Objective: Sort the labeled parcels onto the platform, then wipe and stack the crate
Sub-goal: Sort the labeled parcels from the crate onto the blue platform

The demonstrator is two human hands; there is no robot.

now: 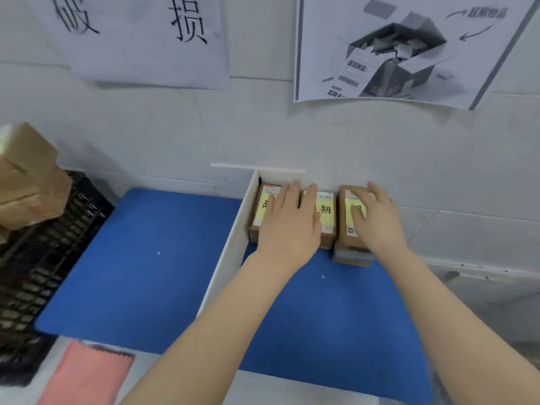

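Your left hand [287,220] lay flat, fingers straight, across two labelled parcels [325,211] at the wall, right of the divider [230,249] on the blue platform [146,258]. Your right hand [377,220] pressed flat on a third parcel [347,247], which sat slightly forward of that row. An uneven push could skew it. The crate [43,258] held heaped brown parcels [26,176] that might spill.

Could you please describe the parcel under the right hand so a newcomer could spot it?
On the blue mat platform, right of the white divider board, brown cardboard parcels with yellow labels line the wall. It is the rightmost parcel, under the right hand; alone it juts nearer the viewer, with a grey front end.
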